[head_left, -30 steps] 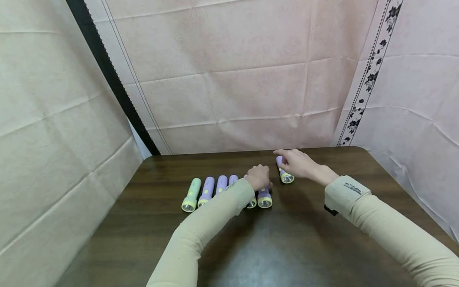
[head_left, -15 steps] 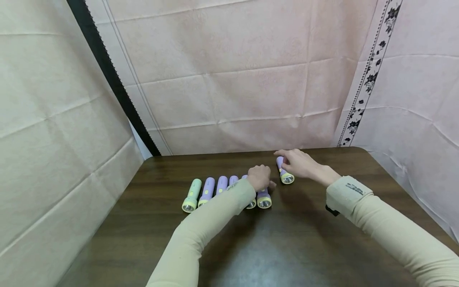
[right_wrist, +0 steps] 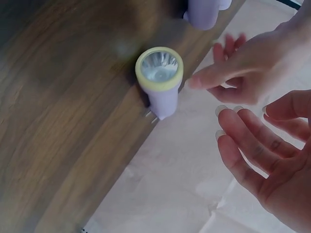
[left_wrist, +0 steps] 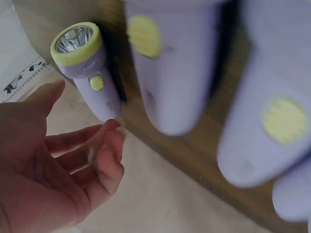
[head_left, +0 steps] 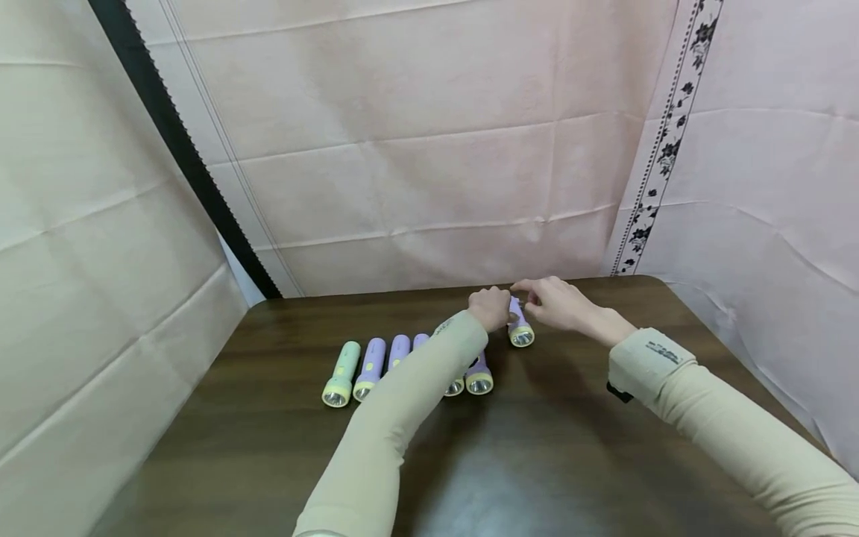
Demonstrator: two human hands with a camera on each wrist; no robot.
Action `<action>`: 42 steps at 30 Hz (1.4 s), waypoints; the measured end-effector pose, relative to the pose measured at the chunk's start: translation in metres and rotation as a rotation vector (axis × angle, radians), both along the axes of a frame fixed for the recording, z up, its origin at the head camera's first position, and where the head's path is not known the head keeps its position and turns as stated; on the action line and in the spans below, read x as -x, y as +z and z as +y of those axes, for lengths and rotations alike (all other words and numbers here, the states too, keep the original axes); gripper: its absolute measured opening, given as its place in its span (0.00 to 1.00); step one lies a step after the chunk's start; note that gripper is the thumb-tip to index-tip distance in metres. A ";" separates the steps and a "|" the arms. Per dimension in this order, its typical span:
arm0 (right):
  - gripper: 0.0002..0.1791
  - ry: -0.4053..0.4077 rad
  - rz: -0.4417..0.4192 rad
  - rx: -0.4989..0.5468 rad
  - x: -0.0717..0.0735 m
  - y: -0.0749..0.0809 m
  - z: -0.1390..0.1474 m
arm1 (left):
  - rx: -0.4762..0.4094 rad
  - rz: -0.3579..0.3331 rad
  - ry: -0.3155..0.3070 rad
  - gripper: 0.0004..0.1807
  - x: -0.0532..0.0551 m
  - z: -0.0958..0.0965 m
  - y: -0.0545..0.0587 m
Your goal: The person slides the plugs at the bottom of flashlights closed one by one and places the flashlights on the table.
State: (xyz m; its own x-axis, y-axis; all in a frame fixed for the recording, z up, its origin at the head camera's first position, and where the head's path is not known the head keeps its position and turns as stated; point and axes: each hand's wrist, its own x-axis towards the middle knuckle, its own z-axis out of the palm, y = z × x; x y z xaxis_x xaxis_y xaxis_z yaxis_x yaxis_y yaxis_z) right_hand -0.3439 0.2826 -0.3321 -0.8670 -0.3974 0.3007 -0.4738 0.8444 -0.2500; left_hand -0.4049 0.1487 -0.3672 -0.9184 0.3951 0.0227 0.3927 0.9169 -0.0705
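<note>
A lilac flashlight (head_left: 520,332) with a pale yellow rim lies apart from the row, near the table's far edge. My left hand (head_left: 490,307) is just left of it, thumb and fingers loosely bent, holding nothing in the left wrist view. On the flashlight's other side is my right hand (head_left: 560,304); its fingers are relaxed and grip nothing in the right wrist view. A mint green flashlight (head_left: 342,373) heads the row at the left, followed by several lilac ones, such as this end flashlight (head_left: 479,379). My left forearm hides part of the row.
The dark wooden table (head_left: 268,447) ends just beyond the hands. Pale cloth curtains (head_left: 416,149) hang behind it and at both sides, close to the far edge.
My left hand has left the right end of the row and moved right to the separate flashlight. The head view has shifted slightly. My right hand stays by that flashlight.
</note>
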 end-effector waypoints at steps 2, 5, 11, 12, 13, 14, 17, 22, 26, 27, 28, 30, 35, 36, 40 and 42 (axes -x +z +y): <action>0.22 -0.008 -0.002 -0.002 0.000 -0.003 0.003 | -0.057 -0.041 0.036 0.23 0.002 0.004 -0.002; 0.22 -0.019 -0.006 -0.004 -0.001 -0.007 0.008 | -0.156 -0.102 0.094 0.23 0.013 0.015 -0.013; 0.22 -0.039 0.001 -0.006 -0.001 -0.009 0.019 | -0.259 -0.168 0.173 0.32 0.050 0.042 -0.043; 0.23 -0.040 0.005 -0.007 -0.001 -0.008 0.021 | -0.269 -0.176 0.186 0.34 0.052 0.046 -0.046; 0.23 -0.041 0.009 -0.008 -0.001 -0.008 0.021 | -0.279 -0.189 0.201 0.35 0.053 0.047 -0.046; 0.23 -0.041 0.011 -0.008 -0.001 -0.007 0.021 | -0.291 -0.199 0.211 0.36 0.052 0.048 -0.046; 0.22 -0.040 0.008 -0.006 -0.001 -0.006 0.020 | -0.336 -0.226 0.245 0.34 0.041 0.047 -0.037; 0.23 -0.043 0.002 -0.009 -0.002 -0.008 0.020 | -0.365 -0.216 0.235 0.28 0.025 0.042 -0.024; 0.24 -0.056 0.004 -0.009 -0.003 -0.010 0.024 | -0.409 -0.219 0.171 0.27 0.014 0.033 -0.007; 0.24 -0.058 0.003 -0.007 -0.003 -0.010 0.025 | -0.424 -0.215 0.158 0.25 0.013 0.032 -0.003; 0.24 -0.062 0.003 -0.006 -0.003 -0.009 0.026 | -0.444 -0.211 0.149 0.25 0.012 0.029 0.002; 0.26 -0.067 0.004 0.002 -0.004 -0.007 0.026 | -0.479 -0.200 0.134 0.23 0.012 0.024 0.009; 0.31 -0.081 0.016 0.013 -0.007 0.000 0.027 | -0.501 -0.155 0.087 0.20 0.011 0.009 0.024; 0.32 -0.082 0.021 0.016 -0.007 0.001 0.027 | -0.509 -0.150 0.076 0.21 0.011 0.006 0.027; 0.33 -0.078 0.042 0.026 -0.011 0.006 0.025 | -0.535 -0.124 -0.011 0.23 0.011 -0.008 0.034; 0.34 -0.075 0.050 0.029 -0.012 0.007 0.023 | -0.535 -0.097 -0.073 0.25 0.012 -0.015 0.036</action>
